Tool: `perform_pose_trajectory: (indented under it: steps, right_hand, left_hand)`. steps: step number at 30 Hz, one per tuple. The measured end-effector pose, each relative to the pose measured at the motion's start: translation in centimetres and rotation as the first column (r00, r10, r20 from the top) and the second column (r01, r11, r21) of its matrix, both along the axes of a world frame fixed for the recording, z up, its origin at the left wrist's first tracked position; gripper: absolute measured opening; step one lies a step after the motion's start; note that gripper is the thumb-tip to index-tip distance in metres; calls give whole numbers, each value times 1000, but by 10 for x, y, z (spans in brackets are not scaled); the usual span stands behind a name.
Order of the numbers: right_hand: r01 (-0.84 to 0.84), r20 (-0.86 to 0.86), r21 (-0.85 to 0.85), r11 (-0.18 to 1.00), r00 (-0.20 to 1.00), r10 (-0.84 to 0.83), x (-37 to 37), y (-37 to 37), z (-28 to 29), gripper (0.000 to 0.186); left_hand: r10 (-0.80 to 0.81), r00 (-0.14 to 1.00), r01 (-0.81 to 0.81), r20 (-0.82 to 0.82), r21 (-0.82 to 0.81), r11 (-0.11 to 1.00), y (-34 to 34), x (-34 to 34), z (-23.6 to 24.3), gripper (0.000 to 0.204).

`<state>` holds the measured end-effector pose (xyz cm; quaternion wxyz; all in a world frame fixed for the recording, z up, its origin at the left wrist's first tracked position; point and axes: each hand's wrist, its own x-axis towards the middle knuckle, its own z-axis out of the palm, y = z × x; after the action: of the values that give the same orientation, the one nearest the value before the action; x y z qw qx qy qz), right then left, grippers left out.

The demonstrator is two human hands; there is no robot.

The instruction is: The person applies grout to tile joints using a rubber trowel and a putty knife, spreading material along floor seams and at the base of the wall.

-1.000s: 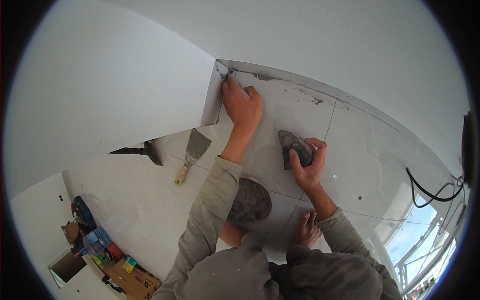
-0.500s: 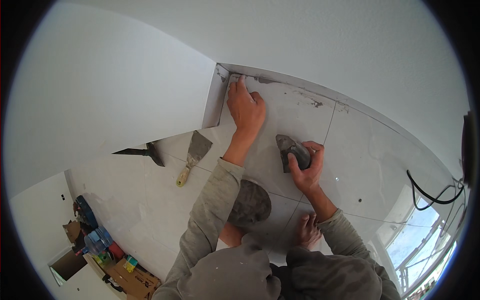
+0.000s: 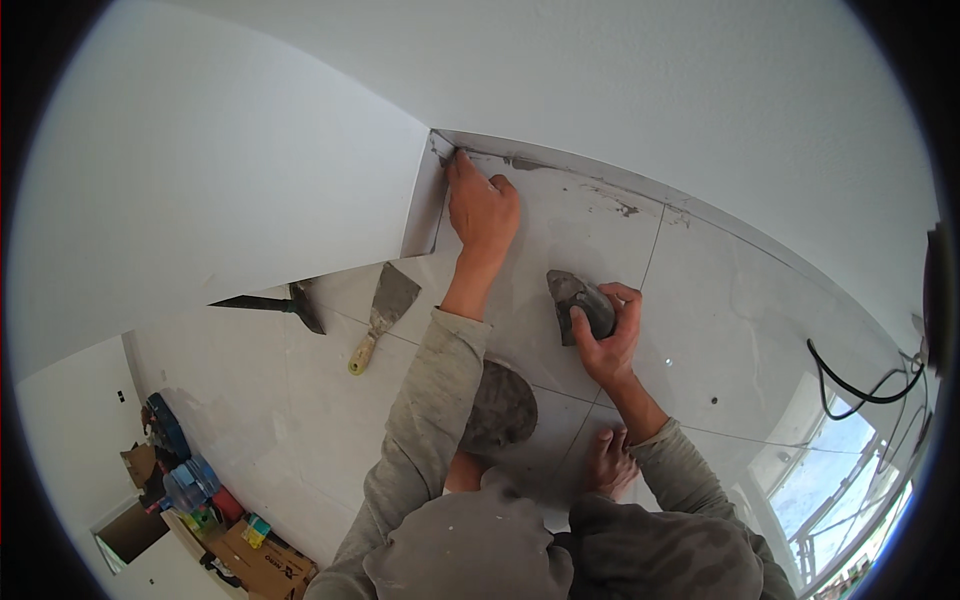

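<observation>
My left hand reaches into the wall corner, bunched fingertips against the grout-smeared foot of the grey skirting; anything under them is hidden. My right hand grips a dark grey, mortar-smeared lump or pad, held over the pale tiles. A scraper with a wide stained blade and pale yellow-green handle lies left of my left forearm. A rounded, dark grey smeared thing, partly hidden by my sleeve, sits below between my arms.
A dark-handled tool lies by the white wall section. Boxes, plastic bottles and a blue case pile at lower left. Black cable loops at right. My bare foot rests below my right hand.
My left fingertips shifted right along the skirting, then moved back left into the corner. My right hand and the lump it holds drifted slightly left.
</observation>
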<state>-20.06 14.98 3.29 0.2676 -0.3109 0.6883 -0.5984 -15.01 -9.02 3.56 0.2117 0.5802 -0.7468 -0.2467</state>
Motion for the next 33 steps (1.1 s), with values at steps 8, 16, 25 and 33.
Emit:
perform_pose_trajectory:
  steps: [8,16,25,33]
  right_hand:
    - [14,103,36,999,994,-18,1,-3,4,47]
    - [21,850,72,997,521,-72,-8,-36,50,53]
    - [75,935,17,997,353,-42,-26,-35,73,50]
    - [172,821,49,984,554,-138,-48,-13,68,47]
  left_hand:
    - [29,924,111,-382,340,934,4,23,5,50]
    - [-495,779,528,-386,-24,849,103,78,77,39]
    - [-662,746,649,-66,-144,747,106,128,70,36]
    - [-330,928,358,173,-169,918,39,52,37,44]
